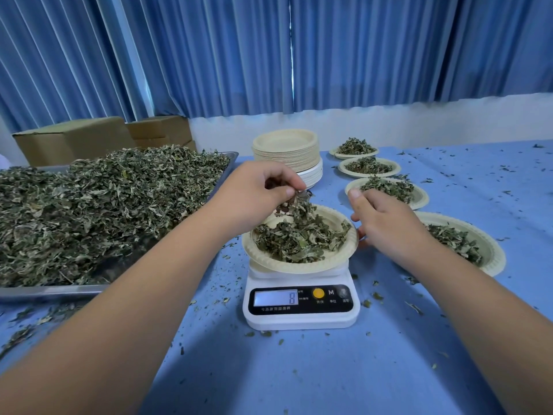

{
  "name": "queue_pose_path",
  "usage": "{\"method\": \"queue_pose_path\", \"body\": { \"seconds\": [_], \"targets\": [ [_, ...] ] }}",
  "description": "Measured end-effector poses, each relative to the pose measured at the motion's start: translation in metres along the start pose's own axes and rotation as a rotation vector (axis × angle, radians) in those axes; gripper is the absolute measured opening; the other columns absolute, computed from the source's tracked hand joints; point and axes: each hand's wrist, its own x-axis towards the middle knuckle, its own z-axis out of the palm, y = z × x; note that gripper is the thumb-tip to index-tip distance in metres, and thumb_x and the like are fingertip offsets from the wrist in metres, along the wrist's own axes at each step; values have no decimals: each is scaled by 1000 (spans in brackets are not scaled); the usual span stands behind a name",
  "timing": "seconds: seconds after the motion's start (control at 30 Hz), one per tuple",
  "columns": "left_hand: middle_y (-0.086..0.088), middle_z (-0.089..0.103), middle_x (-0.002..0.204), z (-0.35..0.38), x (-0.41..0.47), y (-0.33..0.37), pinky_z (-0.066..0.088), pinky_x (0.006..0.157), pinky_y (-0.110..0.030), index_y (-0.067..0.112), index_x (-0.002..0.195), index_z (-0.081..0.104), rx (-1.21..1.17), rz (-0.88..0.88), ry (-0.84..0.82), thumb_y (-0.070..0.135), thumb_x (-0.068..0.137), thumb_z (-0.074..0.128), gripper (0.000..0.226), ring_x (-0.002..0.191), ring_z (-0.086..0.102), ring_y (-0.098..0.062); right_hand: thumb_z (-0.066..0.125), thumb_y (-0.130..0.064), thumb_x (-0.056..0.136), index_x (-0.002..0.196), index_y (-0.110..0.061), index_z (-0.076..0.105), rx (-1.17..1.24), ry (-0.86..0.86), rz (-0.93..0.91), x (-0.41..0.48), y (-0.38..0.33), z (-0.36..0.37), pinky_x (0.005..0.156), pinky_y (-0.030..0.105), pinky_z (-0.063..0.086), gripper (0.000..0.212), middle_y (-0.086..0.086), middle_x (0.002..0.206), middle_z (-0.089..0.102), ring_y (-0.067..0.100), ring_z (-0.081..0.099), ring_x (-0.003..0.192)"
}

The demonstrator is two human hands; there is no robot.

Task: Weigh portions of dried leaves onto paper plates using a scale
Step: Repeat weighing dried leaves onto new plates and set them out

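Hands first: left hand (257, 193) pinching clump of dried leaves (296, 205) just above paper plate (299, 265) sitting on scale (300, 319), mid counter (299, 369). Plate already holds leaf pile. I read 8 on display (275, 298). Right hand (386, 223) relaxed, holding nothing, fingertips at plate's right rim, thumb clear. Heaped leaf tray (54, 290) left; plate stack (285, 148) behind; four filled plates (420, 202) in row right.

Bare left forearm (119, 310) filling lower left of frame, showing uncovered from frame edge to wrist. Bare right forearm (478, 301) doing same at lower right. Both left hand (254, 196) and right hand (386, 223) showing bare near frame centre. Thumbnails (289, 191) showing short, trimmed, plain.
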Motion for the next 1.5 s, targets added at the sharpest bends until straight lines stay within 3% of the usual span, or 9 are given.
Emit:
{"method": "queue_pose_path", "body": {
  "seconds": [0.3, 0.47, 0.73, 0.93, 1.07, 1.2, 1.27, 1.33, 1.5],
  "targets": [
    [6, 68, 76, -12, -8, -9, 49, 66, -11, 26, 79, 72, -267, -18, 160, -2, 88, 64, 30, 65, 58, 0, 37, -57, 96, 95, -5, 58, -17, 0, -15, 0, 0, 0, 82, 54, 52, 56, 15, 95, 65, 33, 63, 85],
    [8, 67, 68, -17, -13, -20, 53, 73, -25, 17, 81, 70, -503, -81, 231, -8, 90, 57, 30, 63, 62, -6, 36, -55, 97, 91, -8, 58, -53, 1, -17, 1, 0, 0, 83, 47, 51, 53, 10, 94, 66, 28, 65, 83],
    [6, 71, 70, -38, -26, -42, 55, 71, -19, 10, 84, 65, -722, -132, 397, -12, 91, 51, 27, 68, 66, -6, 36, -54, 97, 88, -15, 59, -67, 3, -31, 0, 0, 1, 81, 41, 51, 46, 5, 92, 66, 25, 64, 83],
    [10, 71, 75, -78, -41, -76, 52, 68, -20, 26, 79, 69, -423, -248, 682, -1, 91, 60, 30, 68, 65, -5, 36, -55, 97, 90, -16, 59, -69, -5, -20, 1, 1, 2, 83, 44, 51, 46, 4, 93, 66, 23, 63, 83],
    [10, 67, 80, -90, -48, -97, 45, 61, -19, 33, 76, 69, -187, -369, 834, 12, 91, 63, 27, 65, 59, -2, 35, -56, 96, 89, -16, 59, -85, 5, -24, 0, 2, 3, 77, 35, 47, 47, 4, 92, 66, 22, 61, 82],
    [7, 68, 92, -85, -48, -102, 56, 68, -27, 32, 89, 70, -136, -446, 734, 18, 91, 62, 16, 69, 61, -7, 35, -56, 95, 86, -18, 59, -76, 4, -15, -1, 2, 3, 76, 37, 48, 46, 4, 90, 66, 23, 62, 82],
    [14, 65, 90, -78, -48, -92, 48, 55, -18, 32, 94, 68, -3, -435, 687, 21, 93, 58, 14, 59, 60, 3, 36, -56, 96, 86, -19, 58, -57, 6, -7, -1, 1, 2, 79, 44, 52, 44, 4, 90, 66, 24, 63, 82],
    [18, 64, 90, -68, -48, -78, 43, 57, -22, 32, 95, 67, 106, -389, 652, 23, 94, 56, 15, 64, 59, 2, 37, -55, 96, 86, -17, 59, -50, 9, 1, -1, 1, 2, 78, 46, 53, 45, 6, 90, 66, 23, 64, 78],
    [10, 69, 81, -23, -48, -40, 40, 55, -24, 28, 97, 71, 89, -324, 434, 21, 92, 56, 18, 58, 55, -5, 40, -52, 97, 85, -7, 62, -93, 22, 40, -2, -1, 2, 64, 35, 51, 51, 10, 80, 70, 13, 64, 56]
  ]
}}
